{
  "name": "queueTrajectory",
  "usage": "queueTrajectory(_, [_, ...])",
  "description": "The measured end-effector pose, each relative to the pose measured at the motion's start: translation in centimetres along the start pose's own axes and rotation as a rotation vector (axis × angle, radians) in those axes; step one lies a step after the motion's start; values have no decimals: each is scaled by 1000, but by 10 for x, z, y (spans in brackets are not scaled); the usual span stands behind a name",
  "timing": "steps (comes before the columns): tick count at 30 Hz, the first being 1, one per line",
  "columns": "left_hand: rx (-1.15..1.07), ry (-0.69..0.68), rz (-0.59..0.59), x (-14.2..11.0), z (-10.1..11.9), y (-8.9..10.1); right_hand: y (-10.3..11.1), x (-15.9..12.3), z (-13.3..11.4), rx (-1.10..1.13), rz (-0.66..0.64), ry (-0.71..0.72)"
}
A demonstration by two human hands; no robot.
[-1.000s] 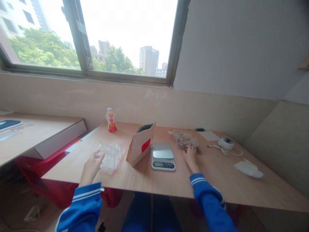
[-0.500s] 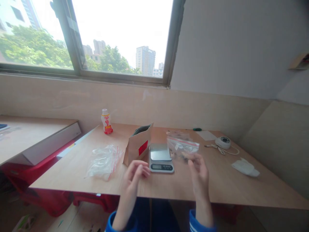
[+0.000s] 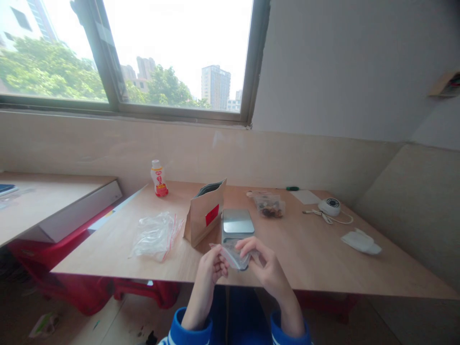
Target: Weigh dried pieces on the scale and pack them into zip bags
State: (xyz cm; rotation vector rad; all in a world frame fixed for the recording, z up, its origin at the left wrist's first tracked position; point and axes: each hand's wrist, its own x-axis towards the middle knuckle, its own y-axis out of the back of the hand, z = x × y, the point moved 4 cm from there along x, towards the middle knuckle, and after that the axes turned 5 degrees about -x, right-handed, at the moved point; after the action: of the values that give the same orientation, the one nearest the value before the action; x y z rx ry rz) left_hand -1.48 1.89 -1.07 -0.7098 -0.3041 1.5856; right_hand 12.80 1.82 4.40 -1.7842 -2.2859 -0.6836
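My left hand (image 3: 214, 269) and my right hand (image 3: 264, 264) meet above the front edge of the wooden table (image 3: 305, 263). Between them, both pinch a small clear plastic bag (image 3: 235, 256); its contents cannot be made out. Just behind my hands is a digital kitchen scale (image 3: 237, 221), its lower part hidden by the bag and fingers. To the left stand a kraft paper pouch with a red label (image 3: 203, 216) and a crumpled clear zip bag (image 3: 156, 235). A zip bag of dark dried pieces (image 3: 270, 206) lies farther back on the right.
A small yoghurt-drink bottle (image 3: 159, 178) stands at the table's back left. On the right lie a white round device with its cable (image 3: 329, 206), a white tissue (image 3: 361, 242), a paper sheet (image 3: 305, 196) and a green pen (image 3: 292, 188). A second table (image 3: 53, 201) stands left.
Both hands have come together near the table's front edge. The clear bag raised in my right hand earlier is now pinched by both hands, and my left hand has closed on it.
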Motion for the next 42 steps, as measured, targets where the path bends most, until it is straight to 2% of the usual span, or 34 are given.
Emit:
queueTrajectory(6, [28,-164,-3,0,8,4,4,-4,6,-81,-156,-84])
queueTrajectory(10, [179,-281,-74,1,7,-4,-5,-3,6,-123,-103,-194])
queueTrajectory(14, [193,-299,-84,1,2,-10,-18,-2,5,-125,-65,-227])
queueTrajectory(21, [273,-321,-211,1,2,-18,-6,-7,11,-98,37,-199])
queueTrajectory(28, [350,-356,-231,-2,-6,-23,4,-7,25,-112,260,-231])
queueTrajectory(30, [390,-329,-276,-3,-7,-24,14,-9,34,-123,428,-249])
queueTrajectory(33, [453,-273,-361,-5,-7,-25,37,-17,46,-89,755,-263])
queueTrajectory(35, [471,-252,-401,-5,-6,-26,50,-23,51,-16,870,-256])
queueTrajectory(38, [468,-238,-437,-1,-5,-25,59,-28,48,80,891,-249])
queueTrajectory(42, [369,-268,-300,11,-9,-15,55,-27,37,218,890,-255])
